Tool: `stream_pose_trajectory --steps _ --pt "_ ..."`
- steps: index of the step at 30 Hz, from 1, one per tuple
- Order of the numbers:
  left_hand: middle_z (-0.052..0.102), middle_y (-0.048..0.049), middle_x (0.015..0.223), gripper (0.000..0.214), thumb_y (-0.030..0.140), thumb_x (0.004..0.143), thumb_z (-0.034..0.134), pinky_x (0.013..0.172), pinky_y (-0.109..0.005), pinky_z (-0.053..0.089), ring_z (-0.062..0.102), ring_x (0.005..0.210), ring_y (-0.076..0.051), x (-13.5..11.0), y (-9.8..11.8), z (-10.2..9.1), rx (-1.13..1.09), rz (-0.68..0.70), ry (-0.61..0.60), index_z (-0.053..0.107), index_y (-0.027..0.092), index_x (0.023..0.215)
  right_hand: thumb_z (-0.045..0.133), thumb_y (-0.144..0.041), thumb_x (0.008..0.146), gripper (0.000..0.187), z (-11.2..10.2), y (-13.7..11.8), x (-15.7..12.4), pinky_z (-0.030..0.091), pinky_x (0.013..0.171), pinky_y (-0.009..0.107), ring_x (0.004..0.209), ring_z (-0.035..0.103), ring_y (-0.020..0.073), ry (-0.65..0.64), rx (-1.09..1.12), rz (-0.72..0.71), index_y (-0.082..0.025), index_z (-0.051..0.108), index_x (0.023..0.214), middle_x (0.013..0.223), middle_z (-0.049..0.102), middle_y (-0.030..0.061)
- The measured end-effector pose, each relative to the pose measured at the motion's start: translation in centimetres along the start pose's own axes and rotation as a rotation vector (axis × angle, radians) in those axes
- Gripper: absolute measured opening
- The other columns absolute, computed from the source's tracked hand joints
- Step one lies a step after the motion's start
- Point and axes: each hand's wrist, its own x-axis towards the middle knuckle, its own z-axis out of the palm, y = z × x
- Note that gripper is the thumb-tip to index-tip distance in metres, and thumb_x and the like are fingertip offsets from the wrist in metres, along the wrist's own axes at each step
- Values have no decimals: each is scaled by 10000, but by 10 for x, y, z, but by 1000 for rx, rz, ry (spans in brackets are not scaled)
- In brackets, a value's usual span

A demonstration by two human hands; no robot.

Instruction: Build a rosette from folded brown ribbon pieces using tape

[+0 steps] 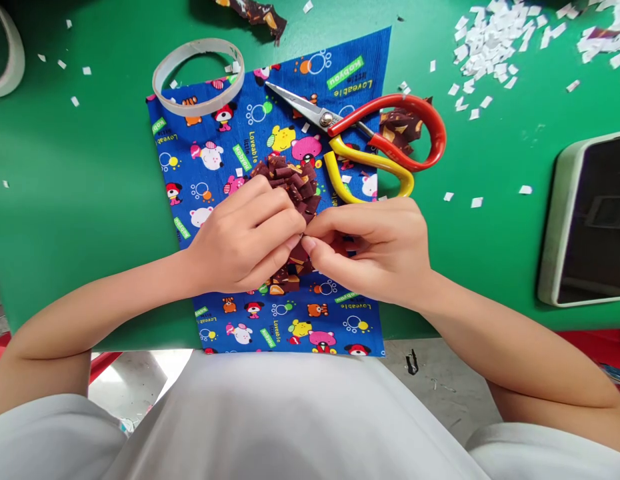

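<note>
My left hand [253, 233] and my right hand [375, 250] meet fingertip to fingertip over a blue cloth [285, 333] printed with cartoon animals. Both are pinched closed. What lies between the fingertips is too small and hidden to name. Beneath and around the fingers is a heap of small dark brown cut pieces with orange patches [295, 177], partly covered by my left hand. Just beyond my right hand, scissors [327, 120] with one red and one yellow handle lie with the blades pointing to the upper left.
A translucent tape ring [163, 73] rests across the cloth's far left corner. Another ring [13, 57] is at the left edge. Small white bits [495, 40] are heaped at the far right of the green table [105, 200]. A dark-screened device [590, 220] lies at right.
</note>
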Motion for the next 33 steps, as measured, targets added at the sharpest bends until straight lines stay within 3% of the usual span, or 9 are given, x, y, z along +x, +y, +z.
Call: stream_pose_trajectory --steps 23,33 --pt "581 -20 789 110 207 950 423 689 -359 494 576 764 -169 0 -1 1 18 -4 -27 491 208 863 575 -74 776 195 4 2 0 256 387 153 411 324 9 6 -14 -14 -168 533 611 474 447 -74" --pt "582 -5 734 103 185 929 473 656 -345 502 545 707 -146 2 -1 2 20 24 29 507 205 833 571 -68 760 201 6 3 2 250 371 143 403 316 5 10 4 -13 -176 505 604 466 424 -80"
